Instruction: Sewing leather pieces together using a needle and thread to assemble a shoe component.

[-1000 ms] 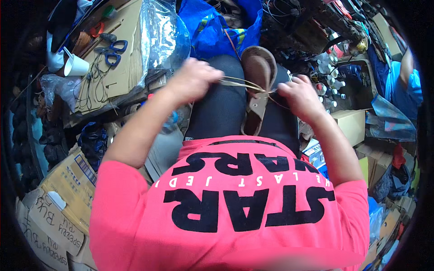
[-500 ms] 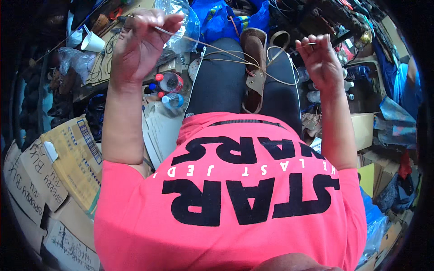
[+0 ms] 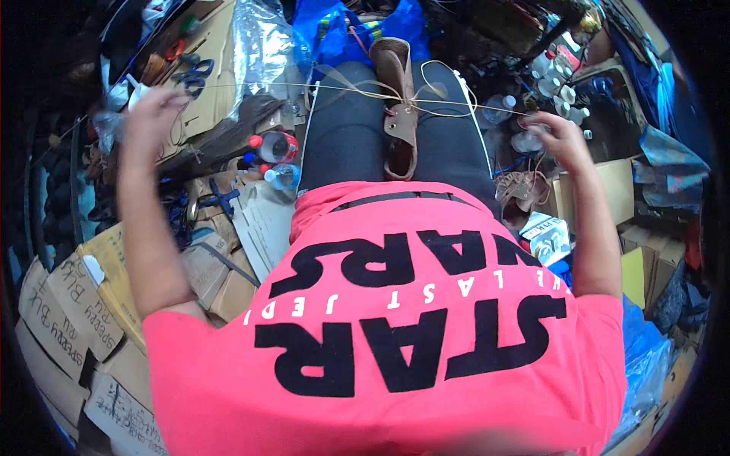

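Between my thighs rests a brown leather shoe piece (image 3: 401, 121), with eyelet holes along one edge. A thin pale thread (image 3: 441, 101) passes at its middle and stretches out to both sides, with loose loops lying over the dark trousers. Far out to the left, my left hand (image 3: 156, 114) is closed on one side of the thread; motion blurs its fingers. My right hand (image 3: 564, 138) is out to the right, its fingertips pinching the other side. Whether a needle sits in either hand is too small to make out.
Plastic bottles (image 3: 278, 147) stand left of my legs, more bottles (image 3: 559, 91) on the right. Blue plastic bags (image 3: 327, 30) lie beyond my knees. Scissors (image 3: 199, 70) rest on cardboard at the far left. Flattened boxes (image 3: 68, 319) cover the near left; a tan carton (image 3: 601, 190) stands right.
Both hands have spread outward and come lower, the left one farthest. The thread, slack and looped before, is now drawn nearly straight across the shoe piece, though some loops remain.
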The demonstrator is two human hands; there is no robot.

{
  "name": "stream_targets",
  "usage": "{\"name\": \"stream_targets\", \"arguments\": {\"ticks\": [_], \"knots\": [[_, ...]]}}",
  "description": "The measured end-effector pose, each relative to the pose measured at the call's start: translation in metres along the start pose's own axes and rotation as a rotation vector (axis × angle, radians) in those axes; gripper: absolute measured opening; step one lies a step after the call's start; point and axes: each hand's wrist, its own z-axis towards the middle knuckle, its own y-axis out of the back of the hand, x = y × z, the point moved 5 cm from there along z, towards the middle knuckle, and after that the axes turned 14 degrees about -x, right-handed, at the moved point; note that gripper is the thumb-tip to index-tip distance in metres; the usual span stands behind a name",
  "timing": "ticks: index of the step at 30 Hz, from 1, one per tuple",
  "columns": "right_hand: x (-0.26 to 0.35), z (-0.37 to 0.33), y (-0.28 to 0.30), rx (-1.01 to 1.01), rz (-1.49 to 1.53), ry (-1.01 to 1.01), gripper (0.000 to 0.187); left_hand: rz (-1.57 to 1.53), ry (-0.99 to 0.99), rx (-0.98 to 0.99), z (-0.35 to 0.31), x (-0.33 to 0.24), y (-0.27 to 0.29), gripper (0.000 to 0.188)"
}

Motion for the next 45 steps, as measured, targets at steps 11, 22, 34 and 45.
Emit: {"name": "stream_targets", "arguments": {"ticks": [11, 22, 34, 45], "knots": [[-0.136, -0.056, 0.048, -0.226, -0.032, -0.284, 0.037, -0.185, 0.086, -0.209, -0.001, -0.010, -0.034, 0.032], [0.073, 0.006, -0.080, -0.064, 0.145, 0.093, 0.017, -0.780, 0.160, 0.429, -0.037, -0.144, -0.169, 0.018], [-0.076, -0.011, -0.025, -0.123, 0.014, -0.246, 0.014, 0.022, 0.201, -0.354, -0.016, 0.009, -0.083, 0.033], [0.099, 0.051, -0.050, -0.006, 0.070, 0.175, 0.013, -0.403, -0.409, 0.564, 0.020, -0.243, -0.190, 0.034]]}}
